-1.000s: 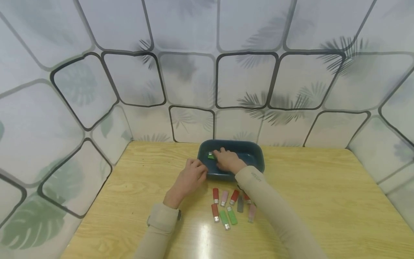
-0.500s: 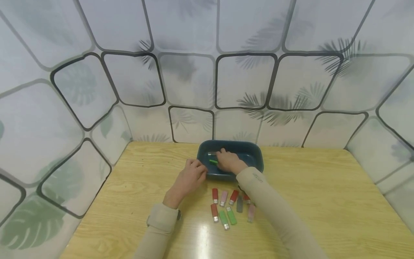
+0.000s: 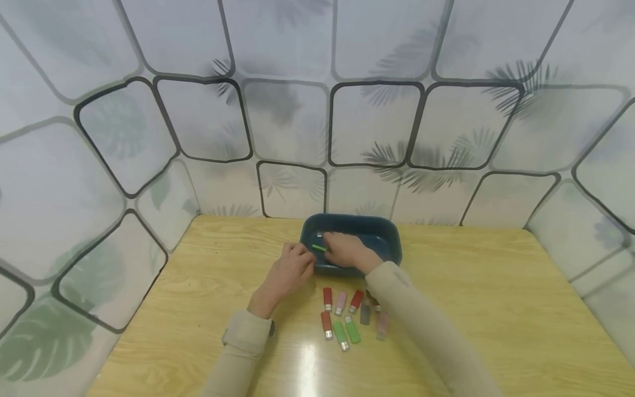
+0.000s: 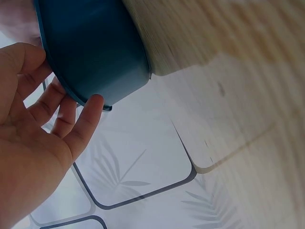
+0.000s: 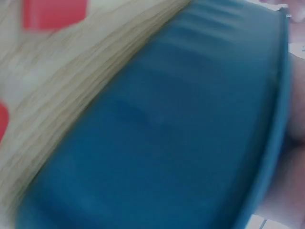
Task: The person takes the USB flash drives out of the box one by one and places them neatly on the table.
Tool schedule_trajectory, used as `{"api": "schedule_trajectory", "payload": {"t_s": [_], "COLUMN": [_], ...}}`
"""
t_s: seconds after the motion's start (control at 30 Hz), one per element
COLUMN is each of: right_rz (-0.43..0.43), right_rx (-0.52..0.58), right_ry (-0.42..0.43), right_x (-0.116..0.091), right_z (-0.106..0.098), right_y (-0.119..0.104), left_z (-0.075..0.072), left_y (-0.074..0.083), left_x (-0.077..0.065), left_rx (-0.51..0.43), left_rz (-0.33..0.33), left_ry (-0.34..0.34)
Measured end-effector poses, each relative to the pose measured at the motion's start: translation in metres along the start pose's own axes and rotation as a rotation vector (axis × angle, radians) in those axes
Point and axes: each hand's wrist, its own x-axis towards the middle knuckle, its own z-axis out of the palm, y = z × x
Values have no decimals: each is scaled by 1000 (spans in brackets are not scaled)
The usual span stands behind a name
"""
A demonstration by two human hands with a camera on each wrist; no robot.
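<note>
My right hand (image 3: 347, 251) is down inside the dark blue plastic tray (image 3: 392, 237), seen in the head view. A green USB stick (image 3: 319, 247) juts out to the left from between its thumb and fingers. Just beyond, the metal end of another USB stick (image 3: 319, 235) shows on the tray floor, the rest hidden by the hand. My left hand (image 4: 43, 124) holds the tray's left rim, fingers at its edge. In the right wrist view the tray wall (image 5: 157, 133) covers most of what the right hand does.
Several USB sticks lie on the wooden table (image 3: 218, 286) in front of the tray: red (image 3: 326, 324), pink (image 3: 340, 302), green (image 3: 340, 335) and grey (image 3: 365, 313). The right sleeve (image 3: 421, 320) partly covers some. A patterned wall covering (image 3: 292, 121) rises behind the table.
My right hand has shifted slightly left in the tray, and the green USB stick has turned and moved left with it. The left hand stays at the rim.
</note>
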Motion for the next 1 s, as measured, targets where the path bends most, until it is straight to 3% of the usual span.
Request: {"api": "schedule_trajectory", "payload": {"t_s": [0.6,0.87,1.0], "right_rz": [-3,7,-8], "right_rx": [100,335,389], "right_ry": [129,324,414], "right_x": [-24,-40,-51], "right_z": [-6,-9,-10], "right_y": [-1,1,-2], "left_z": [2,1,1], "left_y": [-2,-1,-1], "left_x": [0,0,-1], "left_rx": [5,-11,-4], "left_rz": [0,2,4], "left_ry": [7,15,17]}}
